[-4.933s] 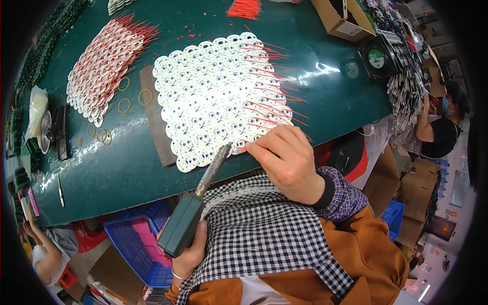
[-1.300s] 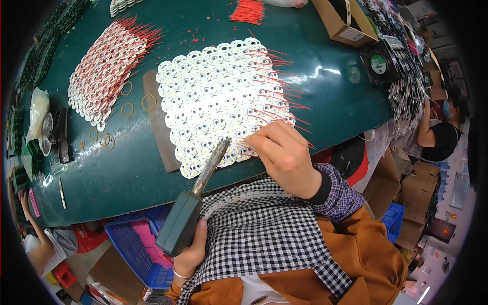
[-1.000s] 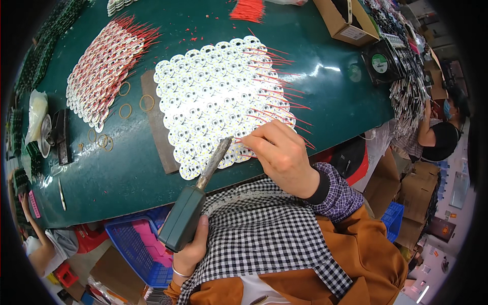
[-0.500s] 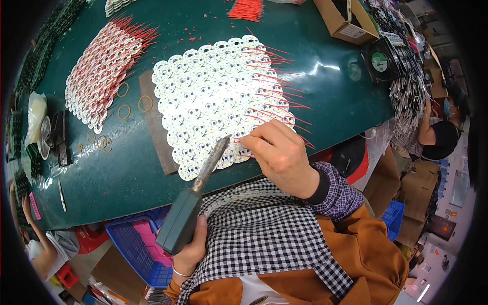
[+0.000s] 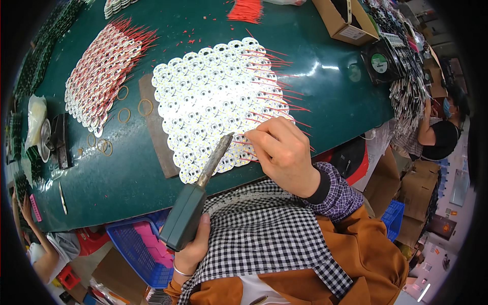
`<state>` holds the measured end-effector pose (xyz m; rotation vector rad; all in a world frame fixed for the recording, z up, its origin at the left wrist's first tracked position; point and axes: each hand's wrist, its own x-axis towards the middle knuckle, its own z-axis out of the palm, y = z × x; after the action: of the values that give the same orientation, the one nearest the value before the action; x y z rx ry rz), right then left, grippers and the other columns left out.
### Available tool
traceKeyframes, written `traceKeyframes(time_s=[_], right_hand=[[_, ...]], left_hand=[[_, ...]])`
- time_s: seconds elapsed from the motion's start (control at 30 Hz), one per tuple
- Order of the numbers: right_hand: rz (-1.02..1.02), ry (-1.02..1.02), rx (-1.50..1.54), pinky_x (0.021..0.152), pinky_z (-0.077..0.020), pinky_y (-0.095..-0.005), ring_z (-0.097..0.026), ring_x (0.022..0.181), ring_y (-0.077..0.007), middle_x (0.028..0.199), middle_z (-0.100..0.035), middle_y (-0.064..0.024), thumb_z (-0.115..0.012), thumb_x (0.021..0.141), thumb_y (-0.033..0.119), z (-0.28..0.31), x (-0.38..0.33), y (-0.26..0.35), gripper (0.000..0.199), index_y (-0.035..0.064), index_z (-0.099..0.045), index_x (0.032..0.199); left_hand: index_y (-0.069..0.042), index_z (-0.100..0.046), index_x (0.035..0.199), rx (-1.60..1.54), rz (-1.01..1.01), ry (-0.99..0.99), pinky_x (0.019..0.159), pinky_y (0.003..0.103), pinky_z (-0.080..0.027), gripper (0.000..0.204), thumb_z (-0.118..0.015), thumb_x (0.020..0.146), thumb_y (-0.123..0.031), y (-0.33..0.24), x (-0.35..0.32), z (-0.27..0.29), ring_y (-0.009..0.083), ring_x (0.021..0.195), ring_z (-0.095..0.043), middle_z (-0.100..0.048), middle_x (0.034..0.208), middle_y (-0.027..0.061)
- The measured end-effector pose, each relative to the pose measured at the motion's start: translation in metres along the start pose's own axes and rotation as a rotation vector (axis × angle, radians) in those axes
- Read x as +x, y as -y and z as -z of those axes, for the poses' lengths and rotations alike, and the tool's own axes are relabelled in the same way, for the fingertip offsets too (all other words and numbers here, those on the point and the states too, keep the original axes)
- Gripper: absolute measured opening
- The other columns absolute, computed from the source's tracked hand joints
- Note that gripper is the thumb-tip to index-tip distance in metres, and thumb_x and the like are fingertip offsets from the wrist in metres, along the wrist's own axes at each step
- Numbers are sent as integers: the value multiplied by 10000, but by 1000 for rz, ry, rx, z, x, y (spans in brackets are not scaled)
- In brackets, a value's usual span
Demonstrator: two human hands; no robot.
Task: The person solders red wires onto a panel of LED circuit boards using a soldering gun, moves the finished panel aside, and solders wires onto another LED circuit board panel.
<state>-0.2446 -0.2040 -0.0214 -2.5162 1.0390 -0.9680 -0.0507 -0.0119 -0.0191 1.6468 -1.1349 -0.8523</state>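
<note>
My left hand (image 5: 195, 246) grips the dark green handle of a soldering iron (image 5: 216, 161), its metal shaft slanting up to the right. The tip ends over a sheet of round white LED boards (image 5: 203, 109) laid out in rows. My right hand (image 5: 287, 157) is closed in a pinch just right of the tip, over the lower right of the sheet. A thin red wire is in the pinch, mostly hidden by the fingers. Other red wires (image 5: 287, 95) stick out from the sheet's right side.
A brown board (image 5: 161, 142) lies under the sheet's left edge. Left of it are rubber bands (image 5: 145, 107) and a second stack of boards with red wires (image 5: 104, 71). A red wire bundle (image 5: 245, 11) and a cardboard box (image 5: 351, 25) sit at the far side.
Both the iron's tip and my right hand's fingertips have shifted slightly right and away from me. The iron's handle has moved a little up and right with my left hand.
</note>
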Motion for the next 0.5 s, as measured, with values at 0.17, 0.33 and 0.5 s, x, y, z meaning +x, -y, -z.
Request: traceKeyframes(time_s=[0.17, 0.33, 0.5], right_hand=[[12, 3, -9, 605, -492, -345, -617, 708, -228, 783, -614, -65, -735, 729, -65, 2, 1, 2, 175, 28, -701, 873], [1, 21, -9, 595, -487, -343, -613, 700, -226, 776, -605, -63, -730, 724, -70, 1, 2, 0, 180, 28, -702, 872], [1, 23, -14, 589, -485, -341, -611, 697, -223, 774, -601, -64, -729, 722, -72, 1, 2, 0, 178, 24, -701, 869]], left_hand=[[18, -648, 1218, -47, 123, 1, 800, 284, -546, 367, -741, 864, 8, 12, -6, -2, 150, 962, -658, -698, 1121, 104], [18, -669, 1154, -19, 119, -10, 760, 269, -538, 297, -740, 866, 7, 8, 1, -7, 130, 887, -650, -696, 1045, 74], [17, -677, 1096, -4, 126, -8, 731, 258, -524, 244, -746, 863, 8, 4, 4, -7, 110, 828, -631, -683, 974, 46]])
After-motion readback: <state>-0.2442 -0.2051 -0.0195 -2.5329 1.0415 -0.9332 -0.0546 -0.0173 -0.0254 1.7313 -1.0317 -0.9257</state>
